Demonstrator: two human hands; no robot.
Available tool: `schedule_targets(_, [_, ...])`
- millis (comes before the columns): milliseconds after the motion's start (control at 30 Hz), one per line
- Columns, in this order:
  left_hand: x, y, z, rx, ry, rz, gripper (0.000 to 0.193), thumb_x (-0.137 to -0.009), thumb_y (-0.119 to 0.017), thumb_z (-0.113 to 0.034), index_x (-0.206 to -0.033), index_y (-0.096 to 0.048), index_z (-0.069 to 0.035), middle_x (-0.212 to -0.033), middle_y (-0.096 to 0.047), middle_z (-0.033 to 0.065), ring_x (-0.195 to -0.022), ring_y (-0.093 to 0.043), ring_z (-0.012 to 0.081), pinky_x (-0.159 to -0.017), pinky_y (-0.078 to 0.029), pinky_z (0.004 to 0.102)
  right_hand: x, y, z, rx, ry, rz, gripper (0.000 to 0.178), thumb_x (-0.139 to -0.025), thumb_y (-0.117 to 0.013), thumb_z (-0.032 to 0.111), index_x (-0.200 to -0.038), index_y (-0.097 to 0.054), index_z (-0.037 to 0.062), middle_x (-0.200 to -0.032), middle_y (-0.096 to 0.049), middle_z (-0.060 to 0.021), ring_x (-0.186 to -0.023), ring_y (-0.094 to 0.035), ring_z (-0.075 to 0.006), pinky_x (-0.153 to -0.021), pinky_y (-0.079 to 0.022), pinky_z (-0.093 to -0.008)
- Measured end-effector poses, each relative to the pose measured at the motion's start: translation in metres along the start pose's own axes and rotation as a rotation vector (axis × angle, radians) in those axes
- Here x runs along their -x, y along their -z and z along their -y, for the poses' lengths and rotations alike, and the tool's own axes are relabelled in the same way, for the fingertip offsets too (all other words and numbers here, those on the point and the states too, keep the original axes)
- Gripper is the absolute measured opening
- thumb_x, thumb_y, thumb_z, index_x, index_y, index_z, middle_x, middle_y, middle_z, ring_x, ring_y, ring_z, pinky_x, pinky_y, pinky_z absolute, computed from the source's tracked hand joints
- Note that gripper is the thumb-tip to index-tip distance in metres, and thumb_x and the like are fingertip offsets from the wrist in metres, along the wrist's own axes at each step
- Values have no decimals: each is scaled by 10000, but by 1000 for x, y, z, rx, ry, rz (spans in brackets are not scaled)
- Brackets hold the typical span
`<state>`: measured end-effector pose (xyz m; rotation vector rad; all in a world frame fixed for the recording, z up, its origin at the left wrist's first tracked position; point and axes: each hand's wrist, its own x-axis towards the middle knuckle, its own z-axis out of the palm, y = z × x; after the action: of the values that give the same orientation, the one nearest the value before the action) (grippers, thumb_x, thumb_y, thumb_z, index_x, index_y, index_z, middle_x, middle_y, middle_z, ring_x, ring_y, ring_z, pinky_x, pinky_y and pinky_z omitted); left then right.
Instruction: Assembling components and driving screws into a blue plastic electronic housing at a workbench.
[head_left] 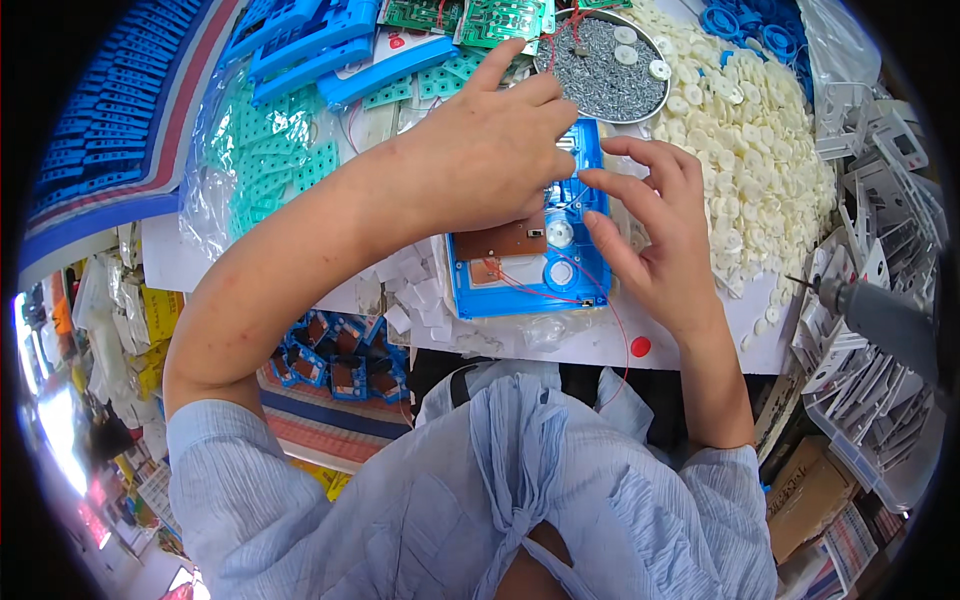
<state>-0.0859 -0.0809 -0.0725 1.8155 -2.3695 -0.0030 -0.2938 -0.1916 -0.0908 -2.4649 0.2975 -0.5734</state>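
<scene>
An open blue plastic case point(478, 300) lies on the table in front of me. Inside it are a brown circuit board point(490, 240), white round parts and thin red wires. My left hand point(480, 150) reaches over its upper part, little finger stretched out toward the back. The thumb and index finger are bent down together at the case; what they grip, if anything, is hidden. My right hand point(655, 215) hovers at the case's right edge. Its thumb and fingers are apart and curved, with nothing seen between them.
Behind the case stands a round metal tray point(660, 100) of small screws. A heap of cream plastic discs point(760, 170) lies to the right, beside an electric screwdriver point(870, 310). Green circuit boards point(500, 22), blue casings point(310, 50) and teal pieces point(270, 165) crowd the back left.
</scene>
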Motion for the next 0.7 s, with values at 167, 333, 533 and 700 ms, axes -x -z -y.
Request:
schedule_targets(167, [0, -2, 0, -50, -24, 60, 131, -723, -760, -189, -843, -761, -135, -1060, -620, 68, -1200, -557, 242, -1211, -267, 569, -3, -2, -2, -3, 13, -12, 312, -809, -763, 133, -1117, -729, 99, -1300, -620, -122, -1200, -497, -379, -1011, -446, -463])
schedule_targets(333, [-7, -4, -4, -115, -103, 76, 99, -773, -711, -212, -795, -770, -136, -988, -626, 54, -1143, -568, 231, -1180, -310, 512, 5, 2, -2, -26, -24, -5, 313, -813, -764, 129, -1123, -729, 99, -1308, -615, -116, -1205, -494, -367, -1006, -448, -454])
schedule_targets(533, [-13, -3, -10, -216, -151, 237, 116, -804, -677, -207, -775, -773, -149, -904, -643, 16, -1048, -589, 196, -975, -435, 372, 15, 7, -3, -40, -117, -5, 316, -812, -772, 132, -1124, -738, 90, -1325, -598, -99, -1215, -472, -337, -988, -466, -424])
schedule_targets(700, [-25, 7, -21, -181, -96, 482, 106, -764, -747, -243, -793, -782, -147, -890, -650, 32, -957, -653, 208, -809, -504, 351, 17, 5, -5, -26, -69, -22, 332, -809, -769, 115, -1139, -739, 92, -1329, -602, -96, -1203, -480, -331, -955, -475, -411])
